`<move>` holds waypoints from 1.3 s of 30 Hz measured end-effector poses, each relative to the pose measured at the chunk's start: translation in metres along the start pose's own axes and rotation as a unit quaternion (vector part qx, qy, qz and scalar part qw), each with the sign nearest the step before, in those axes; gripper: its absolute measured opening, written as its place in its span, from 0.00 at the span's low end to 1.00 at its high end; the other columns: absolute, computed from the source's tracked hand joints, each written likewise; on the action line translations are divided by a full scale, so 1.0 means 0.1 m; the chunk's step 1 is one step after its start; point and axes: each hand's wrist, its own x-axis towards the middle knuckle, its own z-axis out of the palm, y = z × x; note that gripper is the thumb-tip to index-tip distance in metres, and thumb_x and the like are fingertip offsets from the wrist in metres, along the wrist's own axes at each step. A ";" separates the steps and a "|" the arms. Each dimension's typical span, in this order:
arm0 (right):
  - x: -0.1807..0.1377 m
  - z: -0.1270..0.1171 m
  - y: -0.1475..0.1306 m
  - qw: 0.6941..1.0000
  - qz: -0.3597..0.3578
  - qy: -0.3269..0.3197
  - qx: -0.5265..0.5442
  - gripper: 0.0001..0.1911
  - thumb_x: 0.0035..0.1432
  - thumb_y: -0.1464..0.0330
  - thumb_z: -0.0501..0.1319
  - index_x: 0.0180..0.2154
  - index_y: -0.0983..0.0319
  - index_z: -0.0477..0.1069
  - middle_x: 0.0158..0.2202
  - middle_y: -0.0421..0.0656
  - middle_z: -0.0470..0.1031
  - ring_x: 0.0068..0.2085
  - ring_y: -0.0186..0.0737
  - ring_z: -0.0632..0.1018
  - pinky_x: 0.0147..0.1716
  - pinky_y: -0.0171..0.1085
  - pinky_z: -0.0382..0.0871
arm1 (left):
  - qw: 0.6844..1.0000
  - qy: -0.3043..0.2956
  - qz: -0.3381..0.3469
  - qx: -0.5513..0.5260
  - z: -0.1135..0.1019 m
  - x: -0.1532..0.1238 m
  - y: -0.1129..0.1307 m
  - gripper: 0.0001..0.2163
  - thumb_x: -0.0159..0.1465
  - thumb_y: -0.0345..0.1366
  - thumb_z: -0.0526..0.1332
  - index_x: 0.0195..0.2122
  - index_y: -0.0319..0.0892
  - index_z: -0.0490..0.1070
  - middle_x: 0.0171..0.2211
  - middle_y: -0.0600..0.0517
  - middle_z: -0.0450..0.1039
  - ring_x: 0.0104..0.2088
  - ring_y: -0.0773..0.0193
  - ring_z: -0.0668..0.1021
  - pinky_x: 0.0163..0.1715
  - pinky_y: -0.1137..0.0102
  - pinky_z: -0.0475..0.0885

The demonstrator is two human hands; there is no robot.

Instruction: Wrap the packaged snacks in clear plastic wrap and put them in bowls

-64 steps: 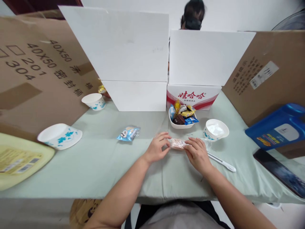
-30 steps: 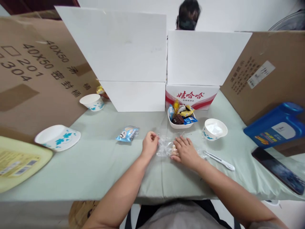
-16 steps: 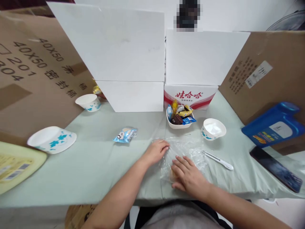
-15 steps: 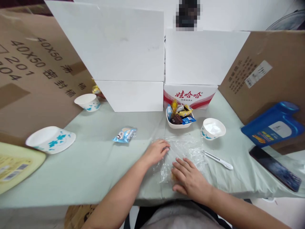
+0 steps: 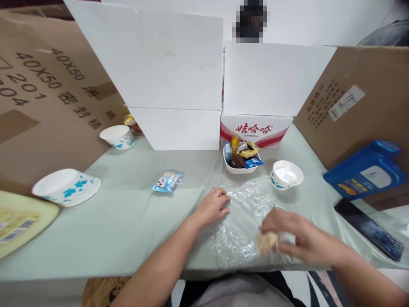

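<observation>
A clear plastic bag (image 5: 239,228) lies spread and crinkled on the table in front of me. My left hand (image 5: 214,207) rests on the bag's upper left edge, fingers slightly bent and thumb apart. Over the bag's right side, my right hand (image 5: 297,234) is blurred by motion. At its fingertips is a small tan, biscuit-like lump (image 5: 267,242); whether plastic still covers it I cannot tell. The white utility knife is mostly hidden behind the right hand.
Beyond the bag stands a white bowl (image 5: 241,170) of wrapped snacks, with a paper bowl (image 5: 281,183) to its right. A blue snack packet (image 5: 168,181) lies left. Two paper bowls (image 5: 68,189) stand farther left. A phone (image 5: 369,230) and blue bottle (image 5: 367,170) are right.
My right hand has moved right and lifted from flat on the bag, now closed on the tan lump, which shifted right with it. My left hand stays at the bag's edge.
</observation>
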 end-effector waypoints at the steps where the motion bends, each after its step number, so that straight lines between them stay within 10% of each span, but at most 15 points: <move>1: 0.11 -0.11 0.08 0.997 -0.001 0.069 -0.026 0.17 0.63 0.65 0.58 0.54 0.55 0.68 0.45 0.45 0.76 0.45 0.43 0.76 0.43 0.41 0.71 | 1.000 0.003 0.002 -0.003 0.01 0.00 -0.01 0.14 0.58 0.33 0.67 0.46 0.45 0.73 0.48 0.47 0.70 0.49 0.54 0.72 0.50 0.60 0.69; 4: 0.61 -0.34 0.42 0.942 0.024 0.295 -0.158 0.14 0.64 0.63 0.57 0.50 0.56 0.72 0.47 0.46 0.76 0.49 0.49 0.74 0.50 0.50 0.66 | 1.000 0.007 -0.003 -0.021 0.01 0.01 -0.05 0.15 0.57 0.34 0.67 0.46 0.46 0.74 0.49 0.48 0.69 0.49 0.55 0.72 0.50 0.61 0.69; 7: 1.20 -0.39 0.83 0.881 0.072 0.389 -0.260 0.16 0.64 0.66 0.54 0.50 0.58 0.73 0.51 0.47 0.74 0.54 0.51 0.69 0.56 0.53 0.58 | 0.999 -0.009 -0.016 -0.033 -0.01 0.02 -0.07 0.14 0.57 0.35 0.68 0.45 0.45 0.74 0.49 0.47 0.69 0.50 0.55 0.73 0.51 0.61 0.69; 13: 1.75 -0.18 1.29 0.927 0.153 0.189 -0.287 0.29 0.54 0.78 0.53 0.58 0.63 0.66 0.62 0.49 0.65 0.62 0.53 0.61 0.58 0.53 0.55 | 0.999 -0.024 -0.023 -0.031 -0.06 0.02 -0.05 0.15 0.57 0.35 0.68 0.46 0.45 0.74 0.50 0.47 0.69 0.50 0.54 0.74 0.51 0.61 0.69; 18: 1.33 0.26 1.07 0.930 0.053 0.264 -0.250 0.21 0.60 0.76 0.49 0.52 0.63 0.70 0.54 0.52 0.70 0.56 0.48 0.67 0.56 0.48 0.60 | 0.999 -0.007 0.002 -0.032 -0.06 0.00 -0.04 0.14 0.57 0.33 0.67 0.45 0.46 0.74 0.49 0.47 0.70 0.50 0.54 0.73 0.52 0.60 0.69; 25: 0.56 1.11 0.83 0.954 0.118 0.029 -0.274 0.34 0.62 0.52 0.55 0.64 0.60 0.57 0.66 0.51 0.56 0.66 0.62 0.53 0.61 0.62 0.46 | 0.997 0.028 -0.045 0.063 -0.05 -0.02 -0.11 0.24 0.57 0.42 0.68 0.55 0.46 0.69 0.59 0.44 0.65 0.59 0.45 0.65 0.58 0.51 0.61; 32: 0.36 0.99 0.94 0.923 0.244 0.012 -0.297 0.54 0.50 0.36 0.54 0.68 0.62 0.49 0.69 0.53 0.47 0.67 0.71 0.44 0.60 0.67 0.41 | 0.988 -0.004 -0.089 0.128 0.02 -0.02 -0.19 0.29 0.62 0.48 0.62 0.64 0.51 0.60 0.68 0.45 0.52 0.68 0.41 0.52 0.62 0.45 0.51; 39: -0.15 0.73 1.08 0.906 0.230 0.169 -0.313 0.25 0.65 0.57 0.52 0.57 0.65 0.68 0.61 0.55 0.64 0.63 0.57 0.62 0.59 0.57 0.57 | 0.984 -0.015 -0.114 0.133 -0.02 0.00 -0.19 0.29 0.63 0.48 0.61 0.64 0.48 0.60 0.68 0.42 0.49 0.68 0.40 0.50 0.62 0.45 0.52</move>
